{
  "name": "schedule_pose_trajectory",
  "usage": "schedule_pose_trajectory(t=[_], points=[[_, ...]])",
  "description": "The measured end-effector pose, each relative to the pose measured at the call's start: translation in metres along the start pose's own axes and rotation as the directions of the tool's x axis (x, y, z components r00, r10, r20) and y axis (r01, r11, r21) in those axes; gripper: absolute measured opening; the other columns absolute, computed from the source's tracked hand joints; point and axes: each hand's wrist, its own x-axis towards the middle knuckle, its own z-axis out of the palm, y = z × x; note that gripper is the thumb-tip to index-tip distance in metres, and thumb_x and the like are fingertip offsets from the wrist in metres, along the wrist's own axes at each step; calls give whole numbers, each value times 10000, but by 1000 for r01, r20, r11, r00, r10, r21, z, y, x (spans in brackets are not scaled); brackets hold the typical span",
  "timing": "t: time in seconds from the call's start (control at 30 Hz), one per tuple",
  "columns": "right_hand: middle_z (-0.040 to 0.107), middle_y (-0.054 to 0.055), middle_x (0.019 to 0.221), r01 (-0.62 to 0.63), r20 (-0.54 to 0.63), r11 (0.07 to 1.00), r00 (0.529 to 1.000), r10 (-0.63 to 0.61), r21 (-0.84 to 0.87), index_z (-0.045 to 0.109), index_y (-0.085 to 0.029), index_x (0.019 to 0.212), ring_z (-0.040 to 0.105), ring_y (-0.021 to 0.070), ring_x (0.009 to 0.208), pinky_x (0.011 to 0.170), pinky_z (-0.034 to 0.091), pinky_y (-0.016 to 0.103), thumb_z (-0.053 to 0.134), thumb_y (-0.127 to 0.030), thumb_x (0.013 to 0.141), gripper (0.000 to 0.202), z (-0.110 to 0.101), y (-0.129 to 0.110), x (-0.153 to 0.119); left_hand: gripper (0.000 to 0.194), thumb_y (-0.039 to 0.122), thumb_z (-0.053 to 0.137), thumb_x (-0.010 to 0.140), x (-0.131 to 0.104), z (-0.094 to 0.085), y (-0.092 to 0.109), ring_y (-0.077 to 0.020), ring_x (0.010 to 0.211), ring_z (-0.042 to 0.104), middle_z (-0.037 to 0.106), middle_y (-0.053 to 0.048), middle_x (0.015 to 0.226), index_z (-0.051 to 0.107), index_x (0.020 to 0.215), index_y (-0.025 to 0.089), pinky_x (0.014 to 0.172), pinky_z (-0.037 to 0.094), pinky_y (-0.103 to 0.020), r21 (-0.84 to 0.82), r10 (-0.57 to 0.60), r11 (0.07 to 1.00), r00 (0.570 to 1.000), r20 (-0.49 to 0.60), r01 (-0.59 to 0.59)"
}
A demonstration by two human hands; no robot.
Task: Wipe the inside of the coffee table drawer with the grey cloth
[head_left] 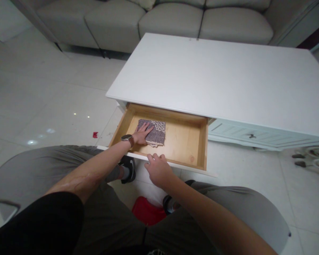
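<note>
A folded grey cloth (157, 134) with a pale pattern lies in the left part of an open wooden drawer (186, 141). My left hand (143, 134), with a watch on its wrist, rests flat on the cloth, fingers spread. At the middle of the drawer's white front edge is my right hand (158, 169), its fingers curled over the rim. The underside of the right hand's grip is hidden.
The drawer belongs to a white coffee table (215, 78), which has a closed drawer (252, 136) at right. Behind stands a grey sofa (172, 23). A red object (147, 211) lies on the floor between my feet, and a red scrap (95, 135) lies left.
</note>
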Motion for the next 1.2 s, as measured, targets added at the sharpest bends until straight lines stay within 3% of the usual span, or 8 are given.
schedule_pose_trajectory(t=[0.2,1.2], points=[[591,166,1261,2,10,1000,1000,-2,4,716,-179,1084,515,309,1098,875,434,478,413,-207,1004,314,-2,0,0,1277,380,755,656,0,1,-1,-405,1584,-73,-115,-160,1728,-20,1664,264,1223,111,-662,-3,14,1000,1000,-13,-14],[602,153,1244,-1,9,1000,1000,1,7,719,-173,1056,526,299,1093,876,436,475,438,-213,1001,288,-2,0,0,1261,311,763,663,0,1,0,-378,1588,-78,-110,-147,1731,-1,1666,276,1238,88,-637,-18,-7,1000,1000,-11,7]])
